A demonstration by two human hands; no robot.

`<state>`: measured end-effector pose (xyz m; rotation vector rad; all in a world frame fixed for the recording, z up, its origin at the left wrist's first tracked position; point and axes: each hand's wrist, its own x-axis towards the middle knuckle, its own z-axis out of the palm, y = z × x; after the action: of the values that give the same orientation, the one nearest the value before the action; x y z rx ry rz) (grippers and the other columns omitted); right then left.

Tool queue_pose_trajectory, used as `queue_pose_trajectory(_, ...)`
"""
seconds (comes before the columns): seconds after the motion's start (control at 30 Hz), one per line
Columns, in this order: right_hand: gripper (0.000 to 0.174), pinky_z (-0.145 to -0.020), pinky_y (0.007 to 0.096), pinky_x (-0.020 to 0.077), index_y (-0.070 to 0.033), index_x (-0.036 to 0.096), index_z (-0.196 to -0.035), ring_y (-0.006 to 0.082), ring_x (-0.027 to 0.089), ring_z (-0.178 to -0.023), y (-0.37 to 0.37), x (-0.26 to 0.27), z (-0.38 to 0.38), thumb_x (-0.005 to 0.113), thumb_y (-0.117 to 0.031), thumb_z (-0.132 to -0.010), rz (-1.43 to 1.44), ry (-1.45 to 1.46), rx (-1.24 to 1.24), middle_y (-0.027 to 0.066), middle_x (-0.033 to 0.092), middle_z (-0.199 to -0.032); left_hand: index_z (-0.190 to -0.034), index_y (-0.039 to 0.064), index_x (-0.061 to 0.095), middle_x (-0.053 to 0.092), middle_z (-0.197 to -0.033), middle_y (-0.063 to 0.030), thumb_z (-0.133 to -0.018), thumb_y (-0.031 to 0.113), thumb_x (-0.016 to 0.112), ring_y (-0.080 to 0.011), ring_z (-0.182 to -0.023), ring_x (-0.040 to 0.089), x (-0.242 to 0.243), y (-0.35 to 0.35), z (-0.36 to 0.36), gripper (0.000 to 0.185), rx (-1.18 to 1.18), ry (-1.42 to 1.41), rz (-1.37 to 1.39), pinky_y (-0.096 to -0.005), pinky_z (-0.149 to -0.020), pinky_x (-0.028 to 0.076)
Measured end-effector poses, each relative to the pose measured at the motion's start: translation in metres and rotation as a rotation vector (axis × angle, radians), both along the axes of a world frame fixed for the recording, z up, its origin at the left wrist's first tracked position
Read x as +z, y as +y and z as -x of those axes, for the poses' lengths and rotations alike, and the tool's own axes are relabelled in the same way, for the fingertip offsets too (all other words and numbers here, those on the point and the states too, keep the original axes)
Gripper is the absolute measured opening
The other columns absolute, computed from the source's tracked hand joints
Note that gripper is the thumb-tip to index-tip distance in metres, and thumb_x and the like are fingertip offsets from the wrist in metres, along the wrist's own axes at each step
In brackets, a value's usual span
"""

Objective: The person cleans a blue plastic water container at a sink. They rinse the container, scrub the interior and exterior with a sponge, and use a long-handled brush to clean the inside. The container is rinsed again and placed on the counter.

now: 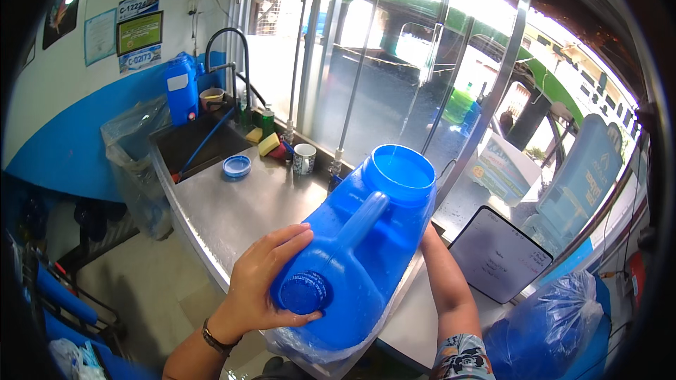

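Note:
A large blue plastic water jug (pixel 364 253) fills the middle of the view above the front edge of the steel counter. Its wide round mouth (pixel 404 169) has no lid on it and faces up, away from me. My left hand (pixel 266 279) grips the near end, thumb and fingers spread around a small ribbed blue screw cap (pixel 303 293). Clear plastic film (pixel 317 351) shows along the jug's underside. My right hand (pixel 429 235) reaches to the jug's right side; its fingers are hidden behind the jug. A round blue lid (pixel 236 167) lies on the steel counter (pixel 227 206).
At the back left is a sink (pixel 198 150) with a black faucet (pixel 227 31) and a blue jug (pixel 182 89). Sponges (pixel 269 144) and a patterned mug (pixel 304 159) line the window side. Glass panels (pixel 391 89) stand behind. A whiteboard (pixel 499 253) and bagged blue container (pixel 549 316) are right.

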<state>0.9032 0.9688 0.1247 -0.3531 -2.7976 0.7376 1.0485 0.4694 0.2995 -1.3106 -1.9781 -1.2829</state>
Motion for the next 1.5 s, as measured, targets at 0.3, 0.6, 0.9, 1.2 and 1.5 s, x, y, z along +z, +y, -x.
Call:
queue_pose_trajectory(0.3, 0.046, -0.087, 0.0385, 0.0493, -0.006, 0.057, -0.129, 0.0333, 0.058, -0.104, -0.024, 0.031, -0.039, 0.062, -0.022, -0.086, 0.298, 0.333, -0.343, 0.0168, 0.057, -0.117, -0.136, 0.006, 0.051, 0.051, -0.135, -0.0219, -0.061, 0.044, 0.086, -0.0382, -0.118, 0.056, 0.002, 0.005, -0.001, 0.091, 0.003, -0.016, 0.011, -0.0437, -0.098, 0.046)
queue_pose_trajectory(0.6, 0.029, -0.085, 0.0375, 0.0465, -0.002, 0.062, -0.116, 0.0241, 0.059, -0.102, -0.298, 0.141, -0.269, 0.062, -0.009, -0.088, 0.349, 1.211, 0.579, 0.0140, 0.059, -0.111, -0.151, 0.009, 0.027, 0.019, -0.153, -0.0274, -0.074, 0.035, 0.083, -0.0452, -0.135, 0.033, -0.036, -0.056, 0.015, 0.099, -0.211, -0.137, 0.055, -0.0471, -0.109, 0.035)
queue_pose_trajectory(0.9, 0.029, -0.070, 0.0322, 0.0513, -0.011, 0.071, -0.109, 0.0231, 0.063, -0.082, -0.566, 0.073, -0.115, 0.071, -0.008, -0.080, 0.126, 0.281, 0.800, 0.0111, 0.062, -0.095, -0.134, 0.004, 0.050, 0.054, -0.128, -0.0196, -0.089, 0.043, 0.064, -0.0377, -0.116, 0.053, -0.129, -0.296, 0.074, 0.061, -0.339, -0.550, 1.164, -0.0433, -0.096, 0.047)
queue_pose_trajectory(1.2, 0.042, -0.092, 0.0426, 0.0475, -0.015, 0.062, -0.121, 0.0357, 0.056, -0.105, -0.637, 0.005, 0.153, 0.070, -0.011, -0.080, 0.149, 0.095, 0.546, 0.0185, 0.052, -0.118, -0.135, 0.004, 0.050, 0.054, -0.129, -0.0179, -0.092, 0.043, 0.060, -0.0353, -0.118, 0.052, -0.138, -0.456, 0.193, 0.058, -0.275, -0.649, 0.858, -0.0403, -0.100, 0.044)
queue_pose_trajectory(1.5, 0.058, -0.085, 0.0399, 0.0486, -0.008, 0.052, -0.132, 0.0337, 0.056, -0.096, -0.712, 0.125, 0.522, 0.073, -0.012, -0.079, 0.142, 0.677, 0.405, 0.0210, 0.051, -0.112, -0.133, 0.004, 0.051, 0.055, -0.128, -0.0176, -0.093, 0.042, 0.060, -0.0342, -0.118, 0.052, -0.104, -0.535, 0.426, 0.056, -0.103, -0.566, 0.837, -0.0399, -0.101, 0.043)
